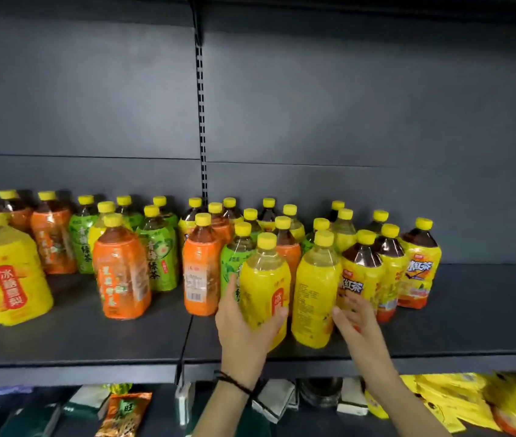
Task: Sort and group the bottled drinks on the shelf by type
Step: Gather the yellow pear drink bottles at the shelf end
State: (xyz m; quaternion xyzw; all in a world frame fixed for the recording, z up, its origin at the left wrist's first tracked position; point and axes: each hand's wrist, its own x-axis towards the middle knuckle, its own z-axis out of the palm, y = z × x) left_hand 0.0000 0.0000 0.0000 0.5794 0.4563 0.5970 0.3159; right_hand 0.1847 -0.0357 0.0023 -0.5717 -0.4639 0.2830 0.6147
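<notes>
Shelf: a dark grey shelf (77, 339) carries many yellow-capped bottles, and the types stand mixed among each other.
Left hand: the left hand (244, 323) grips a yellow-label bottle (264, 279) of pale drink near the front edge. The thumb is on its left side and the fingers curl round its right side. Whether the bottle is lifted or stands on the shelf, one cannot tell.
Right hand: the right hand (354, 313) holds nothing and its fingers are spread. They lie against a second yellow-label bottle (315, 288) and in front of an iced black tea bottle (360, 272).
Task's thing: the gripped bottle is just beside the second one of the same label, in the middle of the shelf.
Same type elsewhere: a large yellow bottle (10, 272) stands at the far left, well apart.
Neighbours: an orange-label bottle (201, 272) is just left of the gripped one, and a green tea bottle (159, 257) stands further left.
Step in hand: it seems the pale yellow drinks are being gathered into one group.
Next move: probably the gripped bottle should be set close to its twin. This needs a steady upright carry and free room, because the tea bottles behind are crowded and could tip.
Below: snack packets (125, 411) lie on the lower level.
</notes>
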